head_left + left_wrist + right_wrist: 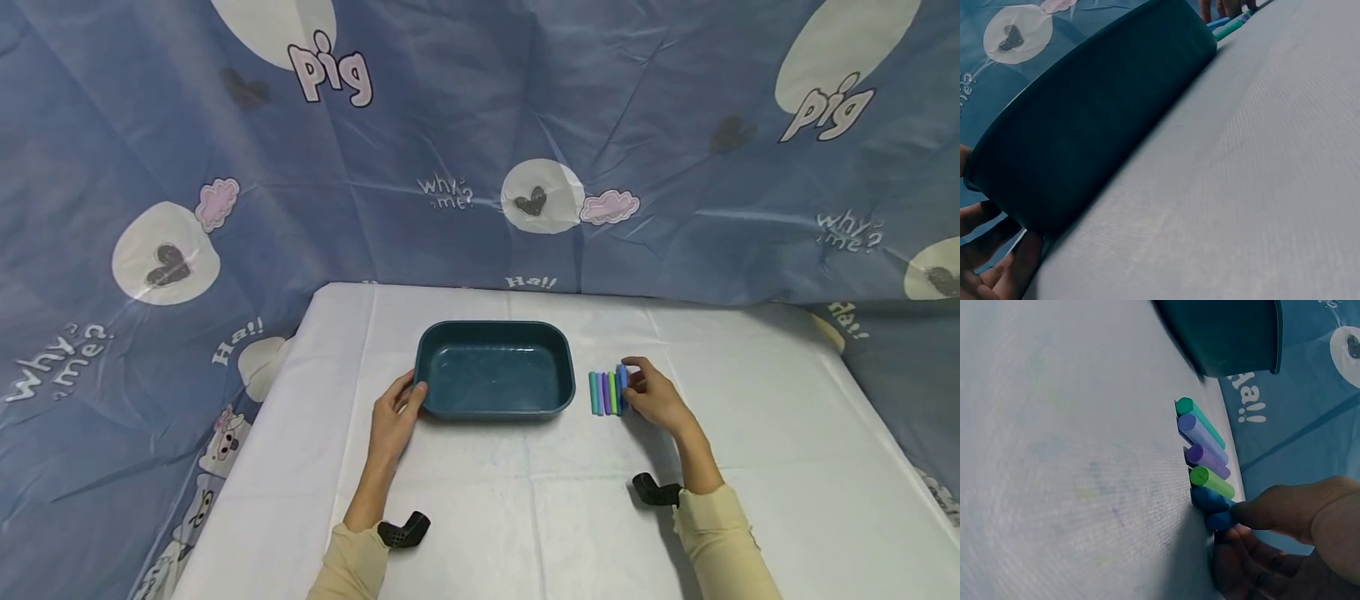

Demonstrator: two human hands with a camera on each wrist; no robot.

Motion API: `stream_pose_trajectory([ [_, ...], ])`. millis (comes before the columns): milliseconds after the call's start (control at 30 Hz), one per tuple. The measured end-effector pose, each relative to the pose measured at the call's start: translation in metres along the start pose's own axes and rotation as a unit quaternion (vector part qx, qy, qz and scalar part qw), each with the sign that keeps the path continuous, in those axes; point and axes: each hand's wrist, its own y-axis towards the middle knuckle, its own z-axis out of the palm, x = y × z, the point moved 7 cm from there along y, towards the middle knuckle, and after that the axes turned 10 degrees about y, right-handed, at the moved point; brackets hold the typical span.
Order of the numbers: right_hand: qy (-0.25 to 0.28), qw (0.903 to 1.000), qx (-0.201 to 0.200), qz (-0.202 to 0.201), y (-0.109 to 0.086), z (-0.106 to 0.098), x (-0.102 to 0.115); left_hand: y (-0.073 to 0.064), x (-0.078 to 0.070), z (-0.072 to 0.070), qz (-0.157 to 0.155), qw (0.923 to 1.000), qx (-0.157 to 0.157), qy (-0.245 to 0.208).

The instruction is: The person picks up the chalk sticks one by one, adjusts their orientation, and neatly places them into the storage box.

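A dark teal rectangular basin (495, 414) sits on the white cloth, its inside bare. My left hand (393, 419) holds its left end, thumb at the rim and fingers along the outer wall; the left wrist view shows these fingers (1019, 265) low against the side. Right of the basin, several chalk sticks lie side by side: a teal chalk (1200, 419), a lavender chalk (1202, 439), a purple chalk (1207, 461), a green chalk (1211, 481) and a blue chalk (1209, 500). My right hand (656, 400) pinches another blue chalk (1220, 520) at the row's right end.
White cloth (480, 517) covers the table, with faint coloured smudges near the chalks. A blue printed curtain (450, 108) hangs behind and at the sides. Black wrist-worn devices (405, 530) stick out from both sleeves.
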Motion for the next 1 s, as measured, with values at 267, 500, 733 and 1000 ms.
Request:
stream_pose_trajectory([
  [267,0.039,0.999,-0.019,0.006,-0.002,0.0,-0.002,-0.002,0.001,-0.001,0.007,1.0,-0.002,0.0],
  [500,0.098,0.9945,-0.036,0.004,-0.003,-0.003,-0.004,-0.002,0.001,-0.001,0.015,0.9999,-0.006,0.004],
  [733,0.131,0.9903,-0.045,-0.013,-0.006,-0.006,0.005,-0.002,-0.001,-0.001,0.019,0.9997,-0.006,0.014],
  [1000,0.141,0.9879,-0.045,-0.048,-0.005,-0.008,0.03,-0.003,-0.001,-0.001,0.029,0.9989,-0.023,0.027],
])
